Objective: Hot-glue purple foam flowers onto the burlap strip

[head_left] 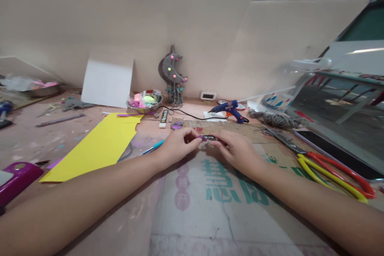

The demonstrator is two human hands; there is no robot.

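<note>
Above the printed cardboard (192,216), my left hand (177,146) pinches one end of a small purple-and-dark-grey piece (206,138) between thumb and fingertips. My right hand (238,150) is closed around a slim dark thing at the other end of it, too small and blurred to name. The two hands almost meet. Just beyond them lies a similar purple piece with grey edging (177,125). A blue pen (153,148) is partly hidden behind my left wrist.
Yellow paper (96,144) and a magenta-handled tool (21,180) are at left. Red-and-yellow-handled scissors (303,154), a phone (339,154) and grey yarn (270,119) are at right. Farther back are a blue glue gun (229,108), a bowl (144,108) and a moon ornament (172,68).
</note>
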